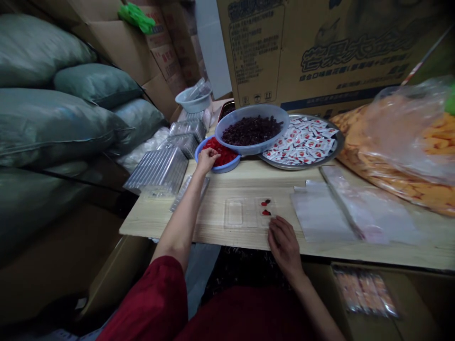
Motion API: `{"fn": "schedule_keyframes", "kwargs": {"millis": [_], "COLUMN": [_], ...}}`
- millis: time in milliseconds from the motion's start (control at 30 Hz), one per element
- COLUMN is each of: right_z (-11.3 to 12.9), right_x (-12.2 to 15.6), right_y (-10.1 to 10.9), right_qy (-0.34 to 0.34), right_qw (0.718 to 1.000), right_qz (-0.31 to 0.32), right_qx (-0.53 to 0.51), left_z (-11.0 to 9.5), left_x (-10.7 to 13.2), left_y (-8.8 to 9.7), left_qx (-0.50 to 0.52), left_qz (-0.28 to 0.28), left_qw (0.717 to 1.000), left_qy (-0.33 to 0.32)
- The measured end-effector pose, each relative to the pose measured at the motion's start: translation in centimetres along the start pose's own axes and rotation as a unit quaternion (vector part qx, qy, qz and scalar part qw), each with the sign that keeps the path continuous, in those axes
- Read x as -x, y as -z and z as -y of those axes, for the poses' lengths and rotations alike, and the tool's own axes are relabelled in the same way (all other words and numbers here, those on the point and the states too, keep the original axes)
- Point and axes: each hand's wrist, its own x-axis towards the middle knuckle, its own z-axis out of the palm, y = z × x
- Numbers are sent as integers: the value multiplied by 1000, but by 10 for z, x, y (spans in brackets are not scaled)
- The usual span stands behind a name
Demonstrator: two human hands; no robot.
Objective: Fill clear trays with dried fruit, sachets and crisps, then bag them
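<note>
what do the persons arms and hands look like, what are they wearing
The left hand and right hand are bare, with no gloves, and both forearms are uncovered. A dark red sleeve ends around the left elbow. No watch or bracelet shows on either wrist.

— What colour are the pieces (221, 152) in the blue bowl (216, 169)?
— Bright red. The dried fruit (252, 131) in the pale blue bowl (249, 149) is dark purple.
— And the sachets (302, 140)?
— White with red marks, on a silver tray (340, 144).
— The surface (213, 237)?
— Pale wood grain, streaked lengthwise. The sacks (46, 128) are grey-green, the sleeve (149, 303) dark red.
</note>
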Motion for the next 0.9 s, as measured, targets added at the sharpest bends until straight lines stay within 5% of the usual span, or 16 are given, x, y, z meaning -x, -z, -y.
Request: {"fn": "schedule_keyframes", "kwargs": {"millis": [200,600,700,800,900], "right_z": [0,1,5,6,6], "right_x": [0,0,-3,-4,-3], "right_y": [1,2,5,5,5], "right_qy": [0,-13,-23,-31,-33], "right_qw": [1000,1000,999,999,999], "right_qz": [14,8,-6,-16,-15], "right_qx": [-7,-14,-23,-23,-25], "left_z": [-6,-14,-10,-12,-33], "left_x": [-3,-4,-4,4,37], "left_y": [8,16,12,13,17], "left_qx": [-64,-122,-105,-48,70], "left_qz": [-4,130,95,-26,-110], "left_qw": [998,983,989,998,991], "left_qy": [17,49,46,44,3]}}
